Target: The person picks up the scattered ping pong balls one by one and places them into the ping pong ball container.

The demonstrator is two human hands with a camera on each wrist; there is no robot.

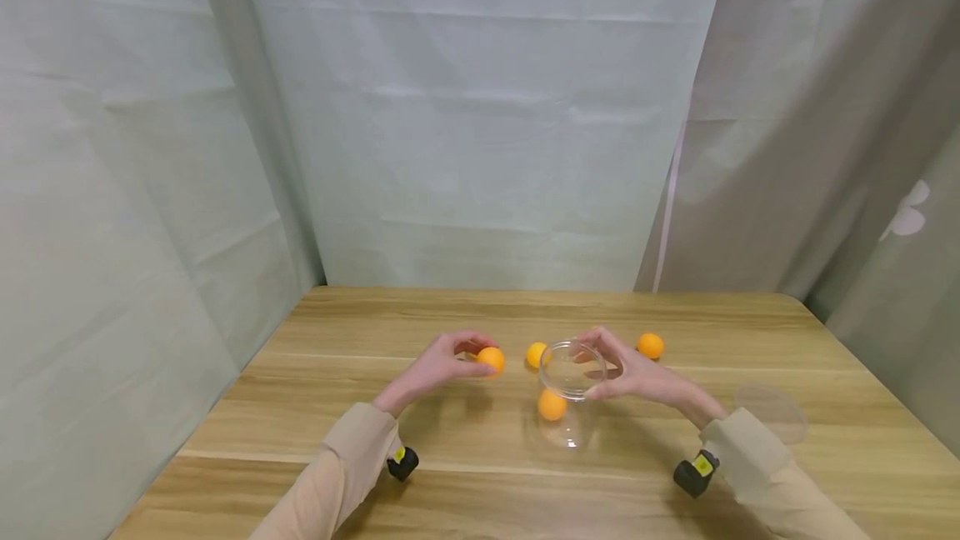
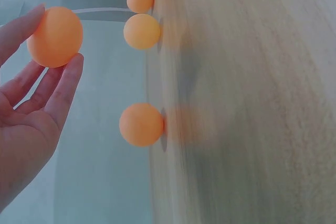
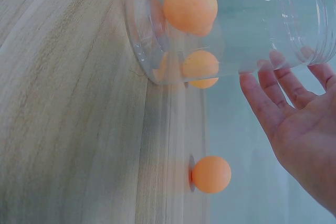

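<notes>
The left hand (image 1: 442,365) pinches an orange ball (image 1: 491,359) at frame centre; the right hand (image 1: 633,373) grips the clear jar (image 1: 570,390) holding another ball (image 1: 551,405).

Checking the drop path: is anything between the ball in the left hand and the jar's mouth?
Nothing visible. The ball in the left hand has open air to the jar, whose mouth is uncovered; the right hand holds its rim.

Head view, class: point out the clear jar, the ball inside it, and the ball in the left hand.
clear jar (image 1: 573,354), head view, rim.
ball inside it (image 1: 552,405), head view, centre.
ball in the left hand (image 1: 491,360), head view, centre.
</notes>
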